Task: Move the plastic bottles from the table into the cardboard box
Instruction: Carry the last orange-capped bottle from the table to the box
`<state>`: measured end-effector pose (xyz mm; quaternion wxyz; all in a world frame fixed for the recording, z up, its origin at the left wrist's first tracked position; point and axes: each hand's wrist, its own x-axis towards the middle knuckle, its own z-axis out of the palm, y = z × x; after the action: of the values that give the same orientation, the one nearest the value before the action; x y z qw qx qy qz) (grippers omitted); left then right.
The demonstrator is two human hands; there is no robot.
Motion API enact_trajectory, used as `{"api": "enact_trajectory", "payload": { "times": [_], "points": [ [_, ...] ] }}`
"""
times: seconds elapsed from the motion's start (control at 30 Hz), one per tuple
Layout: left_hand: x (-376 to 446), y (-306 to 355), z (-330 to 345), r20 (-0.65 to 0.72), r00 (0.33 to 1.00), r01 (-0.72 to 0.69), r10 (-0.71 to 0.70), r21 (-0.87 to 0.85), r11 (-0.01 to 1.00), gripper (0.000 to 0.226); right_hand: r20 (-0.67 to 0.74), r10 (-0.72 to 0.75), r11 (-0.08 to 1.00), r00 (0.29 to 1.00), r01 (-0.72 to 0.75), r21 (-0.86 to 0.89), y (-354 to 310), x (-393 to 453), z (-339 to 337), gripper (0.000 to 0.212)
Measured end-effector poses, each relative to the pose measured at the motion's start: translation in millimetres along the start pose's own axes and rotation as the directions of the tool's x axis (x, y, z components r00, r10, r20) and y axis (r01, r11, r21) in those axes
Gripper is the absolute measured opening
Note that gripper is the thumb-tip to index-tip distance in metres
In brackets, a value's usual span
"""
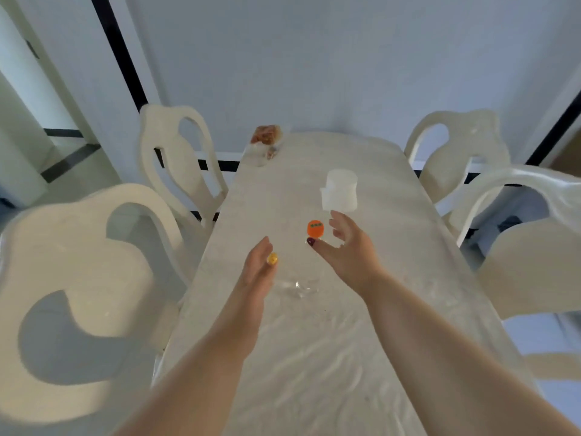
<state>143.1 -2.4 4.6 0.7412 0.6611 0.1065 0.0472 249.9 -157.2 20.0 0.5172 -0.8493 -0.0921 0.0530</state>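
On the long pale table [314,357], a clear plastic bottle with an orange cap [315,228] sits between the thumb and fingers of my right hand [345,250]. That hand is spread and does not close on the bottle. My left hand [257,269] reaches forward with straight fingers, and a yellow bottle cap [272,259] shows just past its fingertips. Clear plastic [298,287] glints on the table between my wrists; I cannot tell which bottle it belongs to. A white translucent plastic container [341,191] stands further back.
Cream chairs flank the table: two on the left [78,278] [176,152] and two on the right [459,146] [534,262]. A wrapped brown food item [265,136] lies at the table's far left corner. A brown surface [566,155] shows at the right edge.
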Motion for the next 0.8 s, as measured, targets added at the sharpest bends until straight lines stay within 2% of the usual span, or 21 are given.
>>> {"api": "enact_trajectory", "payload": {
  "times": [0.13,0.23,0.3,0.37,0.53,0.8],
  "points": [
    [13,-20,4,0.036,0.969,0.245,-0.244,-0.266,0.932,0.078,-0.007,0.047,0.989,0.999,-0.047,-0.137,14,21,18,0.078],
    [18,-36,5,0.045,0.93,0.36,-0.364,-0.299,0.884,0.067,-0.05,0.036,0.99,0.998,-0.043,-0.136,16,29,25,0.054],
    [19,-46,2,0.031,0.91,0.401,-0.414,-0.324,0.857,0.069,-0.071,0.029,0.988,0.997,-0.039,-0.149,16,34,28,0.032],
    [20,-51,-1,0.025,0.892,0.43,-0.451,-0.353,0.831,0.07,-0.091,0.016,0.983,0.996,-0.032,-0.179,15,38,30,0.023],
    [18,-57,-11,0.024,0.866,0.465,-0.5,-0.408,0.786,0.072,-0.094,-0.03,0.958,0.995,0.002,-0.285,12,34,26,0.021],
    [10,-48,-12,0.11,0.841,0.513,-0.53,-0.475,0.715,0.076,-0.197,-0.298,0.913,0.934,0.218,-0.346,-41,-5,-25,0.031]
  ]
}}
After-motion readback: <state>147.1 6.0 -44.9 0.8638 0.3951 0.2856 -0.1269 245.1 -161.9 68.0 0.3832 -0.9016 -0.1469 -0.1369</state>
